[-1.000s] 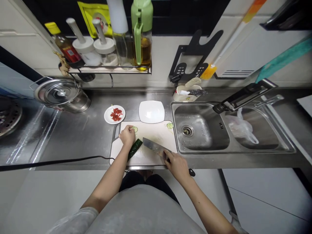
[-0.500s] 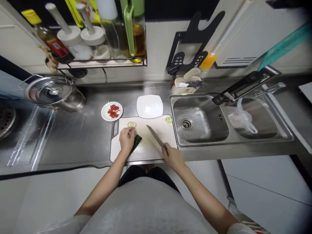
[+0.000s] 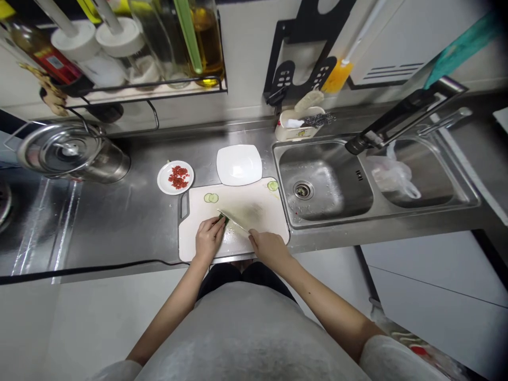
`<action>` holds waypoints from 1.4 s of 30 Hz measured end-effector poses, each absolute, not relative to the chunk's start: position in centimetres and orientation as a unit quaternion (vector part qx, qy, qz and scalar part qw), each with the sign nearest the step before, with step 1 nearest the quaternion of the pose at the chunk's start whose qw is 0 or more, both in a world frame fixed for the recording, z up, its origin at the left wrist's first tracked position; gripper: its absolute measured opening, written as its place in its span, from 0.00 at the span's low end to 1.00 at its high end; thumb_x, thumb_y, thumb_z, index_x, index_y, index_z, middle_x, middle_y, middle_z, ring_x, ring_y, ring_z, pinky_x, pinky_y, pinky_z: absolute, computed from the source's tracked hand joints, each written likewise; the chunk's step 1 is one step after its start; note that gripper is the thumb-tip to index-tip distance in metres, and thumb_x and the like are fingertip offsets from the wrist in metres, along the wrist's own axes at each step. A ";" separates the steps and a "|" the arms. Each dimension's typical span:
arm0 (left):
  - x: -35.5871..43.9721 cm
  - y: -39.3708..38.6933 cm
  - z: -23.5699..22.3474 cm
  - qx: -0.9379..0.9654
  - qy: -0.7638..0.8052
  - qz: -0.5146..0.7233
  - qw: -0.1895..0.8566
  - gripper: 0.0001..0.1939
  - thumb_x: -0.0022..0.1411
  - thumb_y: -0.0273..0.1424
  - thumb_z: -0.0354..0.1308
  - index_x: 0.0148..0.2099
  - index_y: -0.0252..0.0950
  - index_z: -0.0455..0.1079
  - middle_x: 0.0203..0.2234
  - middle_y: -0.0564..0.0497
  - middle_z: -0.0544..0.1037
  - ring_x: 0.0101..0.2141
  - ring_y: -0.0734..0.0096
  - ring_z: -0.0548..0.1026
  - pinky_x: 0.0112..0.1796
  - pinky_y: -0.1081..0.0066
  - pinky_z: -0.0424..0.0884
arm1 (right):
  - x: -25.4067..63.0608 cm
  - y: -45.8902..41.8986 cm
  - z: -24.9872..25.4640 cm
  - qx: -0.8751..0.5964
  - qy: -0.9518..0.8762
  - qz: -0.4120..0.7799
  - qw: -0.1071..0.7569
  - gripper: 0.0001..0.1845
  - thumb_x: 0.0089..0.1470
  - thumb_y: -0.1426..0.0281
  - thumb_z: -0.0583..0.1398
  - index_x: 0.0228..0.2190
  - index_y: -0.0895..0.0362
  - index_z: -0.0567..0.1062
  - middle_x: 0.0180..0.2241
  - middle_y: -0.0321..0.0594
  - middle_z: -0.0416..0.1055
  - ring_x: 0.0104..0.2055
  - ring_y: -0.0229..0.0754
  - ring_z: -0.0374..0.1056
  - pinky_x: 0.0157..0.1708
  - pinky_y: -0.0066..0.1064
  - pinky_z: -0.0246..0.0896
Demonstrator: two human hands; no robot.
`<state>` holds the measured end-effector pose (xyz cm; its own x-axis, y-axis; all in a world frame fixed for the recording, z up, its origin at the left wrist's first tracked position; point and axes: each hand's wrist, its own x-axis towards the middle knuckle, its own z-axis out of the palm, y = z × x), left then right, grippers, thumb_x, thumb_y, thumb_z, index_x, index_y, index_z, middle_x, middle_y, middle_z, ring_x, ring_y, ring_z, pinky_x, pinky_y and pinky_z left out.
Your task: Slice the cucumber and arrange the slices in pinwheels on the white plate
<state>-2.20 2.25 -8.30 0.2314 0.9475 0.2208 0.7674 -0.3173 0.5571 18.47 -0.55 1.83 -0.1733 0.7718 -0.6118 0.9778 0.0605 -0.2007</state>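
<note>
My left hand [image 3: 209, 237] is closed on a dark green cucumber [image 3: 223, 217], most of which the fingers hide, over the left part of the white cutting board [image 3: 254, 198]. In my right hand [image 3: 270, 247] is the handle of a kitchen knife [image 3: 235, 221]. Its blade slants up and left, with the tip at the cucumber's end, close to my left fingers. Two pale cucumber slices [image 3: 211, 198] lie on the board beyond my left hand. More slices [image 3: 272, 186] sit at its far right corner.
Behind the board stand a white square plate [image 3: 239, 165] and a small plate [image 3: 186, 186] of chopped red pieces. To the right is a double sink [image 3: 325, 219] with a faucet [image 3: 371, 138]. A lidded steel pot [image 3: 107, 164] stands at left, below a condiment rack [image 3: 159, 91].
My left hand has drawn back from the slices and gripped the cucumber. The knife has swung left, its blade now at the cucumber's end. The camera view has shifted slightly.
</note>
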 end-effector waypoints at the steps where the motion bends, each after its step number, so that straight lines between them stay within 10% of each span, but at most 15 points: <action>1: -2.2 2.2 -8.3 0.766 0.559 0.268 0.170 0.14 0.66 0.35 0.52 0.49 0.42 0.76 0.43 0.46 0.77 0.44 0.64 0.74 0.47 0.62 0.71 | 18.4 -0.5 1.8 0.617 0.707 -0.297 0.177 0.18 0.67 0.65 0.43 0.48 0.55 0.67 0.36 0.47 0.76 0.40 0.47 0.73 0.35 0.31 0.57; 42: -2.3 2.5 -8.6 0.788 0.523 0.291 0.143 0.10 0.65 0.29 0.55 0.44 0.38 0.76 0.41 0.46 0.79 0.43 0.66 0.74 0.46 0.64 0.71 | 18.5 1.7 1.0 0.560 0.735 -0.329 0.195 0.15 0.61 0.76 0.48 0.46 0.58 0.70 0.35 0.50 0.76 0.40 0.47 0.74 0.36 0.32 0.62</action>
